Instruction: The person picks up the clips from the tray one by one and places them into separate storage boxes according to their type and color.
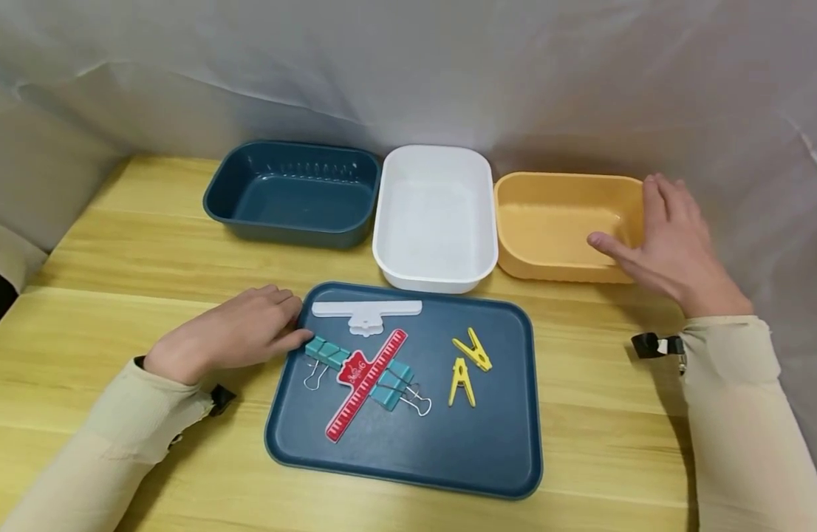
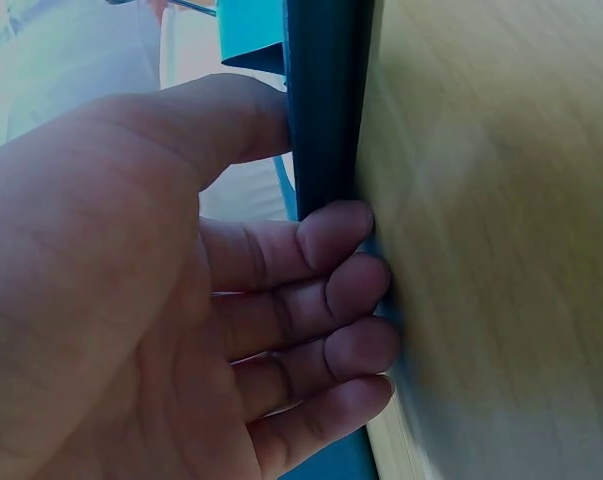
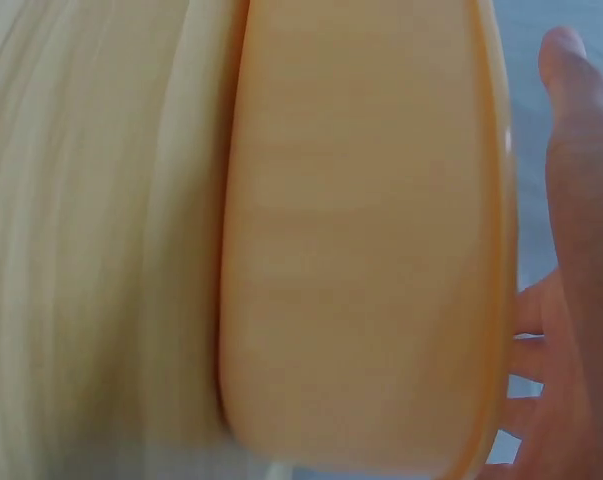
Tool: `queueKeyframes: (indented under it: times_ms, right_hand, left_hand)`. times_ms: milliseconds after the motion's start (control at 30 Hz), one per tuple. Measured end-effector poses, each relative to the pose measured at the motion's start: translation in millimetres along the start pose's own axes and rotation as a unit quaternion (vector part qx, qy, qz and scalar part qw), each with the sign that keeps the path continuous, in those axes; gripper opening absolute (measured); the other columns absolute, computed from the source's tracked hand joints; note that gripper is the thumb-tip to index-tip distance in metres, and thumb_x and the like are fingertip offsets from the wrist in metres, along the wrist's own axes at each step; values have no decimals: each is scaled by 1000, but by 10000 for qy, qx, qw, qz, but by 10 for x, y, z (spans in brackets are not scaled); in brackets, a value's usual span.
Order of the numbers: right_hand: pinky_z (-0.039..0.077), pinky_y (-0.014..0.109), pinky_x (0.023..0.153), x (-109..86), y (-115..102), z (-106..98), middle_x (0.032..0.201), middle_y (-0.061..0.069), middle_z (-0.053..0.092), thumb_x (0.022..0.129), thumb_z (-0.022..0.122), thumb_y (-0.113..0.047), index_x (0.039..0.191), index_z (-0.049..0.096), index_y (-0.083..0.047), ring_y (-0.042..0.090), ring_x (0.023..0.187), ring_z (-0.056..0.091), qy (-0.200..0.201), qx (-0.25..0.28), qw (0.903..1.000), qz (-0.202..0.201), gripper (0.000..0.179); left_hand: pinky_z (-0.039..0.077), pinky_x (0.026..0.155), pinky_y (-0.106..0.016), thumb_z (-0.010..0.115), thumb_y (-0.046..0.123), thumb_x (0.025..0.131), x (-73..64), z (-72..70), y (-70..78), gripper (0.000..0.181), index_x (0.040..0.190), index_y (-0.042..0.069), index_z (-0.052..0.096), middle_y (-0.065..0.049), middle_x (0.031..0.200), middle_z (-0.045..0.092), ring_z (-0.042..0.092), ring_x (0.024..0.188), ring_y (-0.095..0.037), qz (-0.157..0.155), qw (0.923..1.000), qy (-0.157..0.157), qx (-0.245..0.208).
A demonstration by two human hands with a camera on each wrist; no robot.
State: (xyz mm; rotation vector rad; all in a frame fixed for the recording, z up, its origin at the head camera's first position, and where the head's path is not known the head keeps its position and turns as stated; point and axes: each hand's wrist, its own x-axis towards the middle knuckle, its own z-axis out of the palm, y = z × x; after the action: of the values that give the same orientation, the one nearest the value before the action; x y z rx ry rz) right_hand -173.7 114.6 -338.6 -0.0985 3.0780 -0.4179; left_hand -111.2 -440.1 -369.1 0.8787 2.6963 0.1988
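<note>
At the left edge of a dark blue tray (image 1: 475, 458), my left hand (image 1: 232, 332) holds the rim, thumb over the top and fingers curled against the outer side (image 2: 326, 150). My right hand (image 1: 674, 244) is at the right end of a yellow-orange bin (image 1: 561, 273), fingers spread and the thumb over its inside. On the tray lie a white ruler-shaped clip (image 1: 368, 309), a red ruler-shaped clip (image 1: 365, 388) resting across teal binder clips (image 1: 391, 384), and two yellow clothespins, one (image 1: 473, 351) behind the other (image 1: 460, 380).
A white bin (image 1: 435, 281) stands in the middle, between the yellow-orange bin and a dark blue bin (image 1: 292, 233). All three line the back of the wooden table (image 1: 149, 258). Grey cloth (image 1: 408, 66) hangs close behind them and at the right.
</note>
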Motion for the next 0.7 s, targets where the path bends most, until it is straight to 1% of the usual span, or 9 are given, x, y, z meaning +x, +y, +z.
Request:
queueKeyframes:
  times_ms: [233, 333, 567, 700]
  right_hand:
    - [-11, 69, 125, 17, 98, 18, 169, 13, -29, 99, 44, -69, 161, -21, -6, 45, 156, -28, -384, 82, 9990, 194, 110]
    - [-12, 69, 124, 23, 134, 14, 167, 11, -32, 100, 44, -68, 160, -23, -6, 44, 155, -31, -473, 150, 9985, 225, 109]
    - [-11, 72, 122, 54, 173, 54, 164, 13, -36, 98, 47, -70, 159, -25, -3, 46, 153, -32, -831, 139, 9962, 233, 115]
    - [-11, 71, 123, 67, 182, 78, 163, 16, -37, 98, 46, -70, 158, -25, -1, 47, 152, -32, -1021, 122, 9945, 204, 116]
  left_hand:
    - [41, 76, -33, 61, 41, 102, -65, -23, -29, 28, 94, 14, 63, 3, 79, 52, 48, 80, -14, -198, 9994, -91, -259]
    - [42, 76, -34, 62, 40, 102, -94, -34, -53, 27, 95, 14, 64, 3, 81, 54, 49, 80, -14, -239, 9992, -43, -323]
    - [52, 81, -37, 62, 36, 103, -163, -79, -98, 24, 102, 13, 69, 3, 89, 62, 54, 82, -13, -211, 9991, 149, -344]
    - [56, 86, -42, 62, 28, 103, -191, -154, -105, 18, 104, 12, 71, 1, 94, 68, 59, 87, -15, -28, 9985, 455, -310]
